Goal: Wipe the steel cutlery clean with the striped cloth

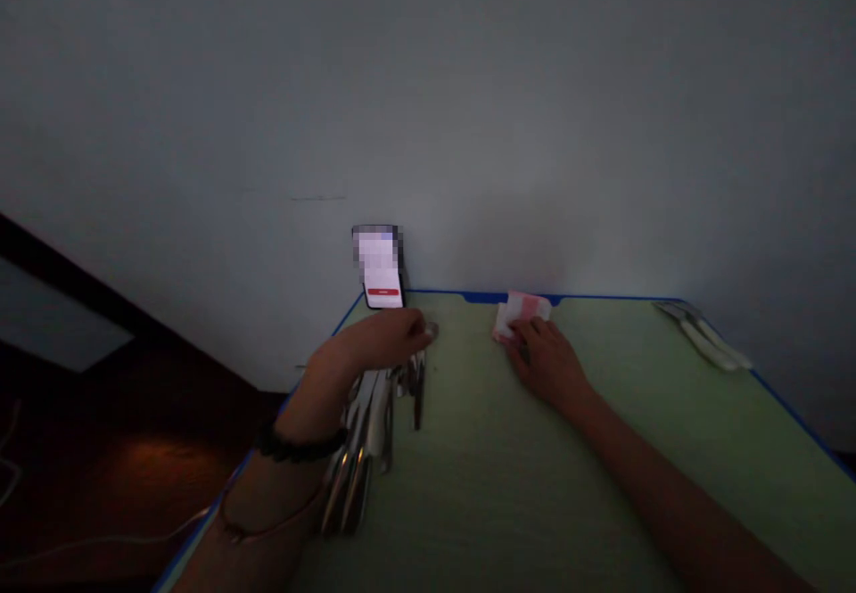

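Observation:
My left hand (391, 339) is closed, fingers pinched on a small shiny rounded thing (432, 331) that looks like a spoon's bowl; the rest of it is hidden. Under and beside this wrist lies a group of cutlery (354, 459), several knives and other pieces with metal or white handles, partly covered by the arm. To the right, my right hand (548, 361) has its fingers on a folded pink and white cloth (525, 308) near the table's far edge. Thumb and fingers close on the near side of that cloth.
A phone (381, 272) with a lit screen leans on the wall behind the table. Forks with white handles (709, 343) lie at the far right corner. The pale green table (481, 504) has a blue edge. A white cable (113, 539) runs along the floor at left.

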Demonstrator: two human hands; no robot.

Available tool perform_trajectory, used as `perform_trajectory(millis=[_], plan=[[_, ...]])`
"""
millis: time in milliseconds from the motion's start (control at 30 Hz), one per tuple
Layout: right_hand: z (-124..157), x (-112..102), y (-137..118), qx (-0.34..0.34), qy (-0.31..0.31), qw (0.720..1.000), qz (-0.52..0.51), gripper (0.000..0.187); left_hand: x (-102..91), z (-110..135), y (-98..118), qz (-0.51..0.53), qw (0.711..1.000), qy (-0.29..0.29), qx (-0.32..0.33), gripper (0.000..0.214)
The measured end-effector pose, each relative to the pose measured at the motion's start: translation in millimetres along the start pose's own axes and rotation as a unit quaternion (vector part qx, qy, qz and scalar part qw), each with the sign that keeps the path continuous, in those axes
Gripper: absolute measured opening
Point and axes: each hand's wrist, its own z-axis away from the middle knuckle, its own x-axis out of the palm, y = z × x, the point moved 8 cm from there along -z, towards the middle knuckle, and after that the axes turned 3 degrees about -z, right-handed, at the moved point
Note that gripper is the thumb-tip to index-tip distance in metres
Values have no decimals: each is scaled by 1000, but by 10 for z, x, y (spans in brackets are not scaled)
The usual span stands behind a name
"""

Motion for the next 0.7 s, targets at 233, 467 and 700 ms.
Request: perform_trajectory(millis=[233, 467, 700], plan=[[-15, 58, 106, -18, -16, 997, -72, 29, 9, 64, -710, -24, 989, -77, -123, 35], [-16, 70, 112, -17, -12, 997, -69, 29, 395, 61, -668, 28, 967, -197, -157, 25], [-12, 45, 101, -13, -7, 998, -62, 28, 397, 113, -530, 80, 958, -238, -137, 15]])
